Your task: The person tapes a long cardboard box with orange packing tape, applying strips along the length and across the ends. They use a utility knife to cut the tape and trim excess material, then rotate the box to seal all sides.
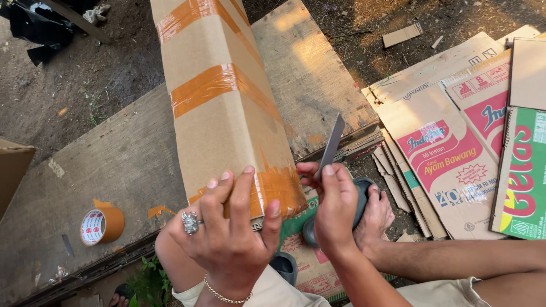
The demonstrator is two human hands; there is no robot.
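A: Top of the taped cardboard box (222,102) cut off by the upper edge. Near end hidden behind left hand (230,227).

B: Blade (331,145) handle buried in right hand (335,207), type unclear. Black sheet (40,25) clipped at the top-left corner.

A: Brown carton (12,165) cropped at left. Flattened printed cartons (483,142) run off right.
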